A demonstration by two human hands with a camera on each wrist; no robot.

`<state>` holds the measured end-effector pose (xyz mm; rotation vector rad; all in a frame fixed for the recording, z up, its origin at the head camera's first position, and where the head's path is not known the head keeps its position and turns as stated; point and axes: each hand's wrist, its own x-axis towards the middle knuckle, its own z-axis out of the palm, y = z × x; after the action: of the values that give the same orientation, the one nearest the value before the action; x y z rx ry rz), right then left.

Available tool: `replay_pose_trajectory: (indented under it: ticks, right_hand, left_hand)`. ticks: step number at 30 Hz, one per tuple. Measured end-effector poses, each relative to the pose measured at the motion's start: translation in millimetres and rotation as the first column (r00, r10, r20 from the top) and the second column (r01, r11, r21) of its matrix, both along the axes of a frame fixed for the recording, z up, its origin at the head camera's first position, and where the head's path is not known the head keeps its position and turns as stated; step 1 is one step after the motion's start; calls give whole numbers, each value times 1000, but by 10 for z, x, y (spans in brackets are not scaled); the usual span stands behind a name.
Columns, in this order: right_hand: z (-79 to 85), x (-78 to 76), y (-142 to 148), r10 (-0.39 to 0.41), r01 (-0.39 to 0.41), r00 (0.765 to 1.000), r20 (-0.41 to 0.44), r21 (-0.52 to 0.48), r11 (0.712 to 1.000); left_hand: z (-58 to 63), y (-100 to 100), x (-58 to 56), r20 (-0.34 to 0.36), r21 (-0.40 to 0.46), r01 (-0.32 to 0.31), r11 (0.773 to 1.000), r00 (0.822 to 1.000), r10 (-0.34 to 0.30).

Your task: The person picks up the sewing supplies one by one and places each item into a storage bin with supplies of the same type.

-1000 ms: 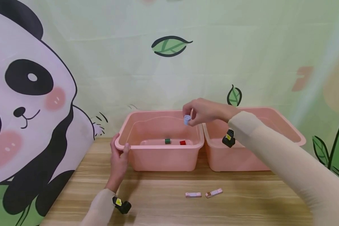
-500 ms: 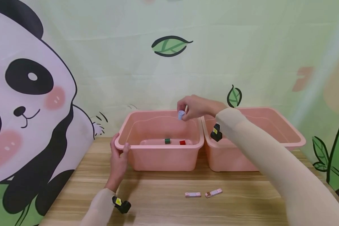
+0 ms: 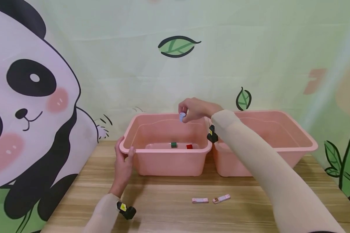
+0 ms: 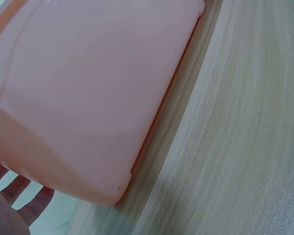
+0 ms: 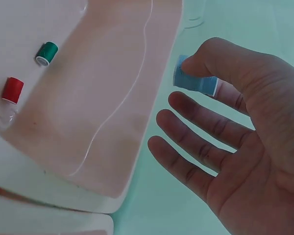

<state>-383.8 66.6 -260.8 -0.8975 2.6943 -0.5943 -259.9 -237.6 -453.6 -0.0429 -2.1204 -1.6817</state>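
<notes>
My right hand pinches a light blue spool of thread between thumb and forefinger, the other fingers spread loosely. In the head view it hangs over the back part of the left pink tub. Inside that tub lie a green thread spool and a red thread spool, side by side on the floor. My left hand grips the tub's front left corner, thumb on the front of the rim and fingers around the left side; the left wrist view shows its fingers beside the tub wall.
A second pink tub stands close on the right, partly behind my right sleeve. Two small folded pinkish strips lie on the wooden table in front. A printed panda curtain hangs right behind the tubs.
My right hand has moved left with the blue spool, from near the gap between the tubs to farther over the left tub. My left hand keeps its grip on the rim.
</notes>
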Motion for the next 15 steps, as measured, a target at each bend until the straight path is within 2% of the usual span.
replay_pose_trajectory:
  ticks: [7, 15]
  right_hand:
    - [-54, -48, -8, -30, 30, 999, 20, 2, 1000]
    - [-105, -97, -38, -23, 23, 999, 42, -11, 1000]
  left_hand:
    - [9, 6, -26, -4, 5, 3, 1000, 1000, -3]
    - [11, 8, -6, 7, 8, -7, 1000, 1000, 6]
